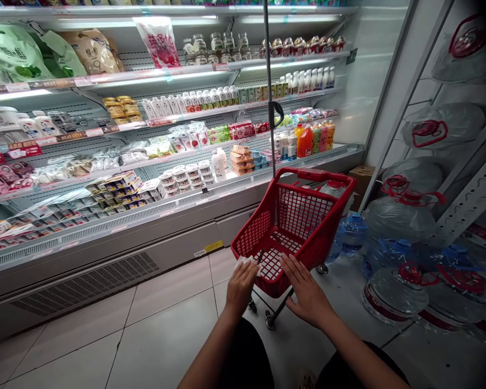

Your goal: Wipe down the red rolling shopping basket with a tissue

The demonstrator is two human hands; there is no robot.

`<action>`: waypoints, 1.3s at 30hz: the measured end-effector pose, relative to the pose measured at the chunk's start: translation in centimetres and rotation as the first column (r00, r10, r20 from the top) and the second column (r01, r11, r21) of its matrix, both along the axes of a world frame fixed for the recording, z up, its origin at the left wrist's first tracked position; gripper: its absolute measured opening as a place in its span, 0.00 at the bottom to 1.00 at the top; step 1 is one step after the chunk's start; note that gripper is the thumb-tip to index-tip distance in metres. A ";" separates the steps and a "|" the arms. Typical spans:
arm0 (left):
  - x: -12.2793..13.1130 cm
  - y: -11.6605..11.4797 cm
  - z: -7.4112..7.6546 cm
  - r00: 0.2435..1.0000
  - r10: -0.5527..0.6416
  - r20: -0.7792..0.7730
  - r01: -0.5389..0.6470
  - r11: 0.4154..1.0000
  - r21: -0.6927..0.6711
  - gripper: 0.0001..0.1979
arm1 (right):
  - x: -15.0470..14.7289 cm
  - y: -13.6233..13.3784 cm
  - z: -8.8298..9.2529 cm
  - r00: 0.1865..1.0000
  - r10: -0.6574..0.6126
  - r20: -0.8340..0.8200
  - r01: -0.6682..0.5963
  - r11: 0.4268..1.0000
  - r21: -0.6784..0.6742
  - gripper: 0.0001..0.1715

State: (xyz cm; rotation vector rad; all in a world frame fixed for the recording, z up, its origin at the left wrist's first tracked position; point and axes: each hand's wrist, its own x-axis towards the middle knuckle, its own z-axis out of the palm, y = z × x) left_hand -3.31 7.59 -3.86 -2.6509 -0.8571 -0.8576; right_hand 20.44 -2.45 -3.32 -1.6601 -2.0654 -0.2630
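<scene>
A red plastic shopping cart [303, 216] on casters stands in front of me. My left hand [241, 283] is by the near left corner of its basket, fingers closed on a crumpled white tissue or cloth [251, 261] that shows past the fingertips. Over the near right part of the rim, my right hand [305, 294] has its fingers stretched out and holds nothing. Whether those fingers touch the rim, I cannot tell. No goods show on the basket's grid floor; part of its near wall is behind my hands.
A refrigerated display [186, 216] with several shelves of dairy cups, bottles and bags runs along the left and back. A door handle [275, 114] stands above the cart. At right, large water bottles [397, 294] sit on the tiled floor [162, 329] and a rack.
</scene>
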 end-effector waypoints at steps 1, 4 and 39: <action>0.8 -0.8 -0.3 1.000 -0.010 0.008 0.010 1.000 -0.005 0.21 | 0.0 0.0 -0.1 1.000 0.001 -0.007 -0.001 1.000 0.000 0.59; 3.0 -2.9 -0.9 0.999 -0.043 0.018 0.044 0.999 -0.016 0.22 | 0.0 -0.2 -0.2 1.000 0.003 -0.022 -0.003 1.000 0.003 0.59; -0.2 -1.3 -0.2 0.988 0.149 -0.026 -0.150 0.989 0.001 0.32 | 0.0 -0.6 -0.4 1.000 -0.020 -0.005 0.020 1.000 -0.017 0.59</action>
